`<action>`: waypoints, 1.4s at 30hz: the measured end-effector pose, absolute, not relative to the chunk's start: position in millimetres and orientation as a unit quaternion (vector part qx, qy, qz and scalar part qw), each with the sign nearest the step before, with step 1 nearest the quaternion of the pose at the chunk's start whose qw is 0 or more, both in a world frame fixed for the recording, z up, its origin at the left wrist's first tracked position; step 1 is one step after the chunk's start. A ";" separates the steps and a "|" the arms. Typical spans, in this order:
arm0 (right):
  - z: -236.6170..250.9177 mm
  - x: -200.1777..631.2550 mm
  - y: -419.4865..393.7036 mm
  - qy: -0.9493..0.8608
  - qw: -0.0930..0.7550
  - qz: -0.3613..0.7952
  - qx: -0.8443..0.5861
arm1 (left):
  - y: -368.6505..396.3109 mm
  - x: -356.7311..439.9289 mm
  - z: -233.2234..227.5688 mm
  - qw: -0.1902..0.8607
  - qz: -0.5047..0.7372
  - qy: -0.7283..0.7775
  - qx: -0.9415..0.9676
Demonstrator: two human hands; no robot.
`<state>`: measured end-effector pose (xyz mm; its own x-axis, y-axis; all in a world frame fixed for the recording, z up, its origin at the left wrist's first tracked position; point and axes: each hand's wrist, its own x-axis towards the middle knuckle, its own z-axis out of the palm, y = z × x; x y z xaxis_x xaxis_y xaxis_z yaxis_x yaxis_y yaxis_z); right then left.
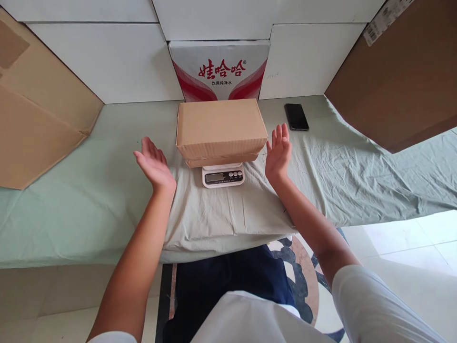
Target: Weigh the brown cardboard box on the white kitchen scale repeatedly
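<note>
A closed brown cardboard box (221,126) rests on top of a small white kitchen scale (223,183), covering most of its platform. The scale's display and buttons face me below the box's front edge. To the left of the box, my left hand (155,164) is held palm inward with its fingers stretched out, apart from the cardboard. My right hand (278,152) is raised close to the box's right side, fingers extended, holding nothing. Whether its fingertips touch the box I cannot tell.
A green cloth (117,190) covers the table. Behind the box stands a white and red carton (222,71) against white panels. A black phone (296,116) lies at the back right. Large cardboard sheets flank both sides, one left (39,114) and one right (403,81).
</note>
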<state>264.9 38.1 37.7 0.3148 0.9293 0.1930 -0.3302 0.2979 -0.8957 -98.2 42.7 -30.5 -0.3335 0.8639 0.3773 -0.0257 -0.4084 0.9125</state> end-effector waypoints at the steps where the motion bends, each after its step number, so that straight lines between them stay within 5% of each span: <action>1: 37.1 265.1 38.5 -0.378 0.711 0.444 -0.394 | 45.0 -101.2 -33.3 0.332 0.691 0.434 0.473; 18: 37.9 261.6 37.6 -0.351 0.717 0.448 -0.403 | 37.1 -79.3 -16.1 0.386 0.721 0.416 0.398; 42: 33.4 259.4 38.1 -0.357 0.703 0.458 -0.411 | 37.2 -77.3 -20.0 0.311 0.692 0.453 0.468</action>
<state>259.4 38.1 33.4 0.3251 0.9374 0.1246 -0.3507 0.2419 -0.9047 -77.3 37.2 -20.0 -0.3681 0.8546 0.3662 -0.0060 -0.3960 0.9182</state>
